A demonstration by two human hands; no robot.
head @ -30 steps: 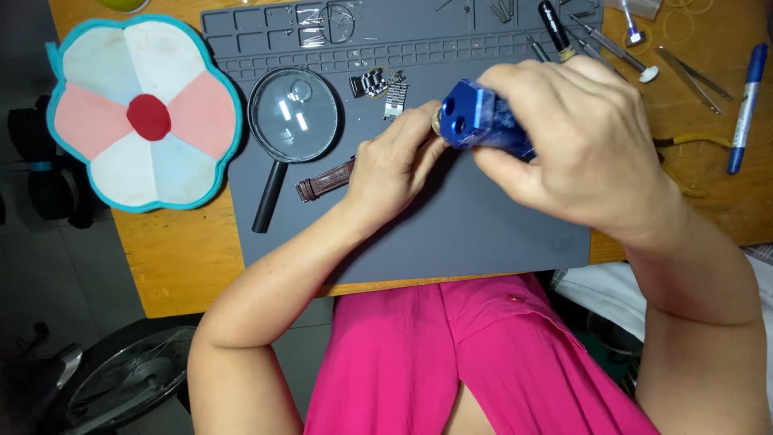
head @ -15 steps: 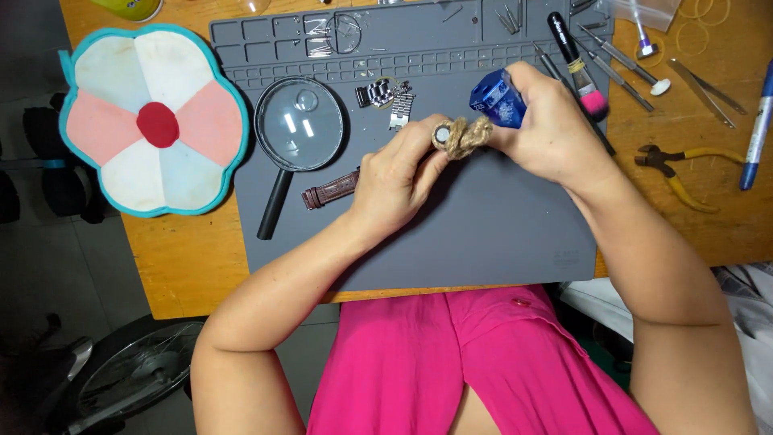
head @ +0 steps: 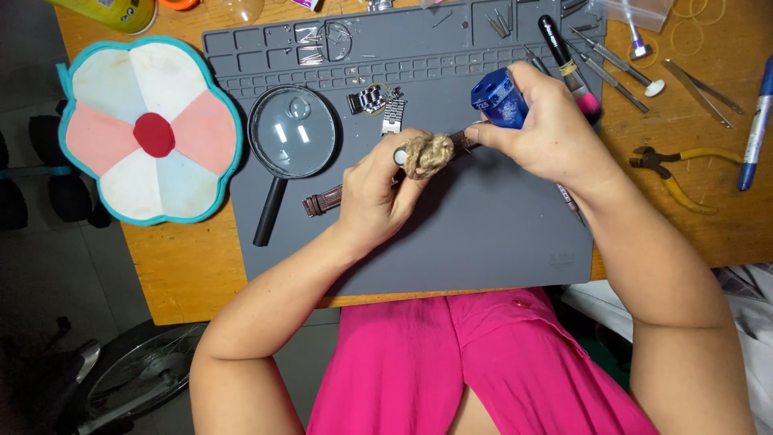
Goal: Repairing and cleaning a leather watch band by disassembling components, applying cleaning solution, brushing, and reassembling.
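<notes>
My left hand (head: 374,197) grips a small round beige watch case (head: 427,155) above the grey work mat (head: 483,234). My right hand (head: 555,141) holds a blue block-shaped tool (head: 495,97) in the palm, and its fingertips pinch the dark brown strap end (head: 465,142) at the case's right side. The two hands meet at the case. A second brown strap piece (head: 322,201) lies on the mat just left of my left hand.
A black-handled magnifying glass (head: 291,133) and metal bracelet links (head: 378,101) lie on the mat. A flower-shaped pad (head: 149,129) sits at the left. Yellow pliers (head: 676,173), a blue pen (head: 757,121), tweezers (head: 704,84) and small screwdrivers (head: 620,64) lie at the right.
The blue tool covered the work a second ago. My right hand has since tipped it back, and the beige case and strap now show between my fingertips.
</notes>
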